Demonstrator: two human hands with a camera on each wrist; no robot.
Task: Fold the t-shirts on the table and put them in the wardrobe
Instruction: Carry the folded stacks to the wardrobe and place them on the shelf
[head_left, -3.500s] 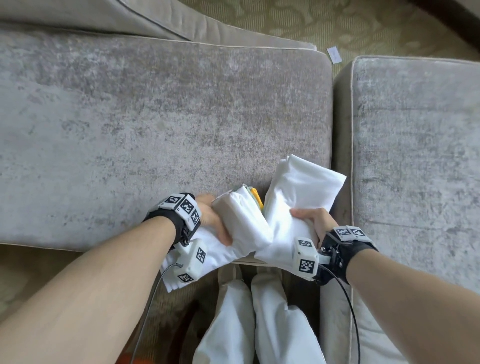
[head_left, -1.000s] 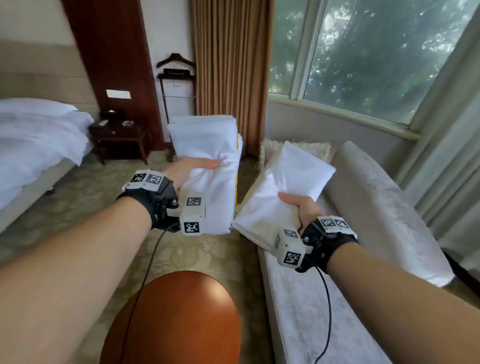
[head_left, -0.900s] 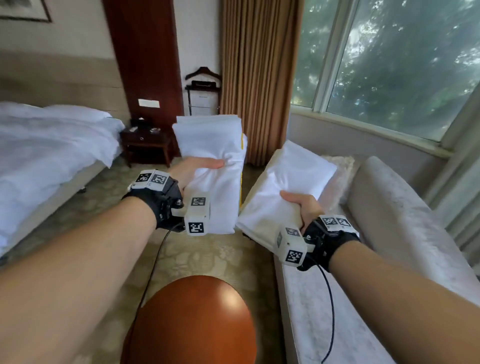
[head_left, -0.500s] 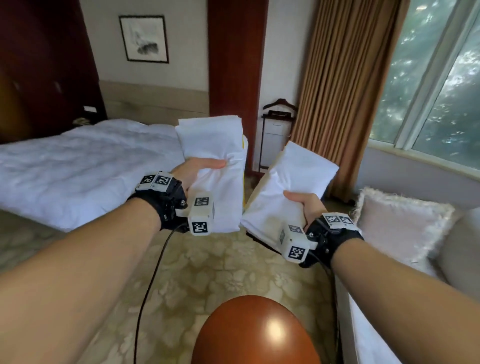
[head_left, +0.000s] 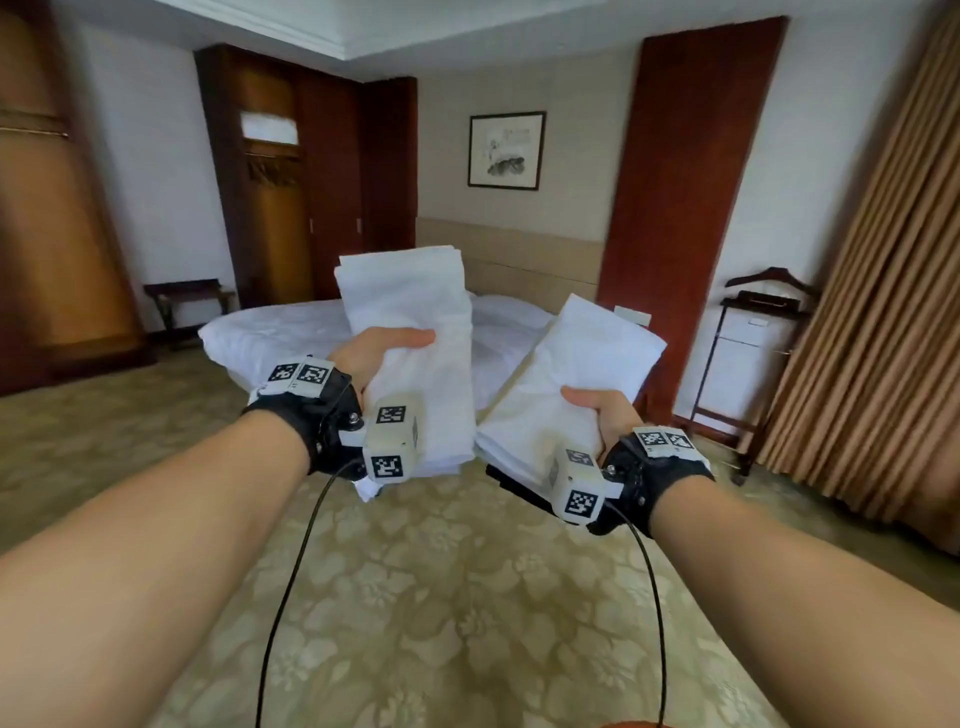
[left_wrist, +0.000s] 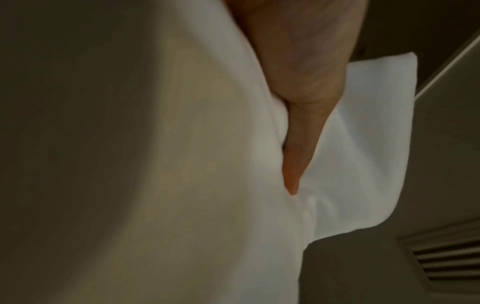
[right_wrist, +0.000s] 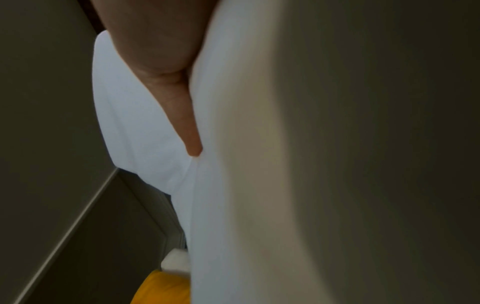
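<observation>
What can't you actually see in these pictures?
- Left hand: fingers under its folded white stack, hidden by cloth in head view.
- Right hand: same under its stack.
- Shirts per stack: layers blurred, both wrist views.
- Wardrobe interior: too dim, distant.

We record two stacks of folded white t-shirts, both carried in the air above the carpet. The left stack (head_left: 415, 332) stands nearly upright, its far end raised, gripped by the left hand (head_left: 374, 353) with the thumb across its top face. The right stack (head_left: 566, 384) tilts up toward the right, held near its lower edge by the right hand (head_left: 602, 415). The stacks are close together; whether they touch we cannot tell. The wardrobe (head_left: 280, 171) stands open across the room.
</observation>
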